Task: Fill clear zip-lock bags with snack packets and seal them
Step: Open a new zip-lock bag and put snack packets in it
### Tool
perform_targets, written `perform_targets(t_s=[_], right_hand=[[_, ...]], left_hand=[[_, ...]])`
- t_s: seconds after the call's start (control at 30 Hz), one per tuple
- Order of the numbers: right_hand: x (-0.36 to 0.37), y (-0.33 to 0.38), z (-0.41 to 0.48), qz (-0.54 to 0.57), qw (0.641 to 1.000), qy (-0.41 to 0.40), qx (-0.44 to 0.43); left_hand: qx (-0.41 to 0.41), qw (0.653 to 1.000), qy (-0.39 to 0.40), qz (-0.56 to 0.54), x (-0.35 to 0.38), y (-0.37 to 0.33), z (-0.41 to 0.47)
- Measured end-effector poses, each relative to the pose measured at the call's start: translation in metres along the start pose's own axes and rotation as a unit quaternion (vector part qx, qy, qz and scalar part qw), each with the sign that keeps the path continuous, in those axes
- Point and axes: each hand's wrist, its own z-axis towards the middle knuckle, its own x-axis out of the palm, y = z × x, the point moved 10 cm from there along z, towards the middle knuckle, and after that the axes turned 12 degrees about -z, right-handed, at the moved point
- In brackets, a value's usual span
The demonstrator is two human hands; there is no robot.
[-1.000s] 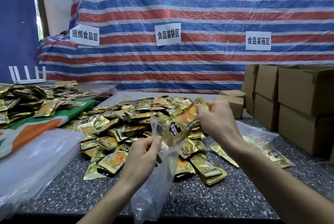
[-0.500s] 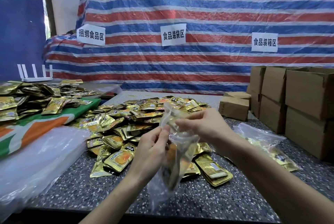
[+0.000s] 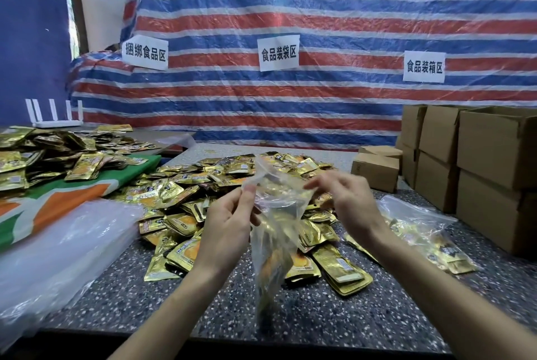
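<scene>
Head view: left grip (image 3: 229, 228) pinches the top left edge of the bag (image 3: 276, 231) btwn thumb and fingers, holding it up above the counter (image 3: 377, 316). Bag hangs slack, mouth unsealed, w/ a few packets (image 3: 273, 269) low inside it. Right grip (image 3: 348, 199) is at the right side of the mouth, fingertips at or on the rim. It's blurred, so can't tell if it pinches the plastic or is spread just beside it. Loose pile (image 3: 203, 185) lies on the counter behind and under the bag. One filled bag (image 3: 421, 231) lies to the right, near the boxes (image 3: 494, 156). Flat stack of empty bags (image 3: 58, 243) sits at left.

Judgement: the step is closing the zip.

Risks:
- Bag hangs from one corner, so the mouth may skew and the zip tracks won't line up. That gives a partial seal.
- Film is thin and slippery, and the packets' weight pulls it down. It could slip out of the left pinch and spill.
- A fold or packet corner caught in the zip would leave a gap.
</scene>
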Motion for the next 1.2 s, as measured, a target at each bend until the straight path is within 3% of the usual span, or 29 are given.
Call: perform_targets(t_s=[0.13,0.23,0.3,0.4,0.57,0.73,0.93,1.07,1.2], right_hand=[[0.054,-0.048,-0.031,-0.235,0.947,0.218,-0.022],[0.084,-0.078,-0.056,-0.357,0.888,0.284,-0.06],[0.099,-0.09,-0.064,-0.406,0.862,0.289,-0.095],[0.1,-0.098,-0.058,-0.405,0.879,0.237,-0.091],[0.098,-0.098,-0.051,-0.445,0.87,0.161,-0.135],[0.071,-0.069,-0.037,-0.388,0.909,0.026,-0.153],[0.038,-0.081,-0.011,-0.148,0.986,0.038,0.066],[0.005,-0.081,-0.008,0.005,0.985,-0.024,0.173],[-0.029,-0.065,-0.004,0.089,0.97,-0.095,0.203]], left_hand=[[-0.006,1.0,-0.008,0.019,-0.007,0.004,0.001],[-0.006,0.999,-0.021,0.027,-0.013,0.004,0.001],[-0.007,0.999,-0.023,0.03,-0.016,0.005,0.002],[-0.002,0.999,-0.021,0.034,-0.017,0.003,0.002],[0.006,0.999,-0.012,0.04,-0.018,0.002,0.003],[0.003,0.999,-0.022,0.046,-0.023,0.003,0.005],[0.002,0.998,-0.026,0.054,-0.025,0.005,0.006],[-0.01,0.998,-0.026,0.052,-0.024,0.007,0.005],[-0.016,0.998,-0.026,0.049,-0.019,0.005,0.004]])
